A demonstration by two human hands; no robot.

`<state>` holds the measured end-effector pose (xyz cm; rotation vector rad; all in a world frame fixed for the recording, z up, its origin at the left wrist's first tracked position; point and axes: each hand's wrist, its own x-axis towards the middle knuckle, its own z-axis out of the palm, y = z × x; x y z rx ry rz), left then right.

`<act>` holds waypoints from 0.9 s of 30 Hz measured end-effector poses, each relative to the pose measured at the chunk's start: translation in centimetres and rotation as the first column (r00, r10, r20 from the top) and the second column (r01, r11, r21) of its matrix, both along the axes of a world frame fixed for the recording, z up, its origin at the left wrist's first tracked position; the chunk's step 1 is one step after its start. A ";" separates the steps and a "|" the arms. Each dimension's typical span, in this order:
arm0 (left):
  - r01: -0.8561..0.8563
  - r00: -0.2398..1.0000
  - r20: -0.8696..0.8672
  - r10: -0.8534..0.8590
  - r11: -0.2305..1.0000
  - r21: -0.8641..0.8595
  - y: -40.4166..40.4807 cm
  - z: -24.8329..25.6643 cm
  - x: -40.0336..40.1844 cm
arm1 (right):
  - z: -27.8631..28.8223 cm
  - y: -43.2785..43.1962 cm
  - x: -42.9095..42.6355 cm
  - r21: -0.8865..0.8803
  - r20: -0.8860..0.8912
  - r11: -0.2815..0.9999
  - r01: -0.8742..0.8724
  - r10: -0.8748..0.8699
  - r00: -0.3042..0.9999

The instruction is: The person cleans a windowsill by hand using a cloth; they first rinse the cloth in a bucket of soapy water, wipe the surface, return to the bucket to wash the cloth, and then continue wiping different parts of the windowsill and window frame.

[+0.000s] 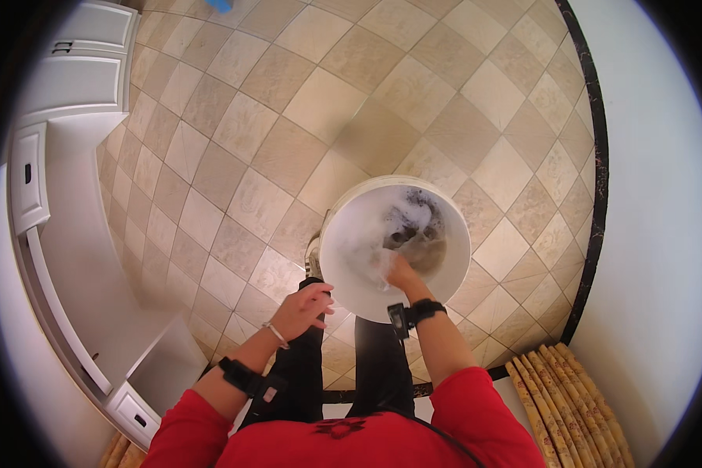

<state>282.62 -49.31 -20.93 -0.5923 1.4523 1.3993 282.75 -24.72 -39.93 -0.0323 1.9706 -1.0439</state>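
Note:
A white plastic bucket (339,257) stands on the floor in front of my legs, with sudsy water (427,251) in its bottom. White foam (418,213) floats on the dark, murky water. My right hand (399,272) reaches down inside the bucket. Its fingers are blurred among something whitish, and whether this is foam or a wet cloth I cannot tell. Outside the rim, at the bucket's near left, my left hand (307,307) hovers with fingers apart and holds nothing. Each forearm has a black strapped device.
Beige tiles (286,140) cover the floor around the bucket. White cabinets (82,82) and a long desk-like unit (64,257) line the left. A white wall (637,146) with dark skirting stands right. Patterned yellow curtains (573,403) hang at lower right. A blue object (218,5) lies at the top edge.

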 end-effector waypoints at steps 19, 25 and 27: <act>0.117 0.938 -0.297 -0.179 0.969 -0.217 8.3 -7.1 -2.6 | 6.9 0.8 -4.2 0.390 -0.475 0.906 0.162 0.047 0.879; -0.288 0.955 -0.086 0.283 0.956 -0.053 3.5 -6.6 -3.4 | 3.7 3.9 -5.6 0.586 -0.476 0.803 0.105 0.237 0.847; -0.245 0.968 -0.050 0.244 0.969 -0.010 2.8 -6.8 -2.4 | 2.6 2.2 -5.2 0.600 -0.357 0.800 0.026 0.239 0.903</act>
